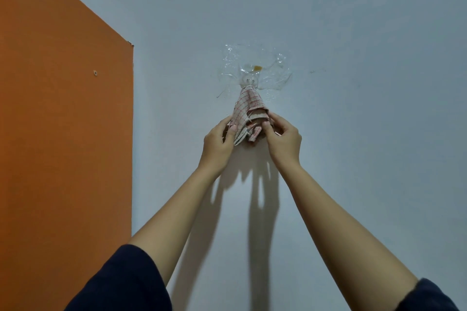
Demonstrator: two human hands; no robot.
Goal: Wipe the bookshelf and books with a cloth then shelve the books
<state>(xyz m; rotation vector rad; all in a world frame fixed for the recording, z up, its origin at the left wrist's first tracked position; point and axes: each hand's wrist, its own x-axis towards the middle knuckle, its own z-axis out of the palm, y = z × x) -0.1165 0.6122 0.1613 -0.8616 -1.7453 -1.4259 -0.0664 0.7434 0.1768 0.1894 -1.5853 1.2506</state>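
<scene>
A checked pink-and-white cloth (246, 108) hangs bunched from a clear plastic hook (250, 80) stuck on the pale wall with crinkled tape. Both my arms reach up to it. My left hand (218, 142) pinches the cloth's lower left edge between thumb and fingers. My right hand (283, 140) grips the lower right folds with curled fingers. No bookshelf or books are in view.
An orange panel (63, 121) with a small screw hole covers the left side, its edge running down beside my left arm. The pale grey wall (366, 134) fills the remaining view, with shadows of my arms below the cloth.
</scene>
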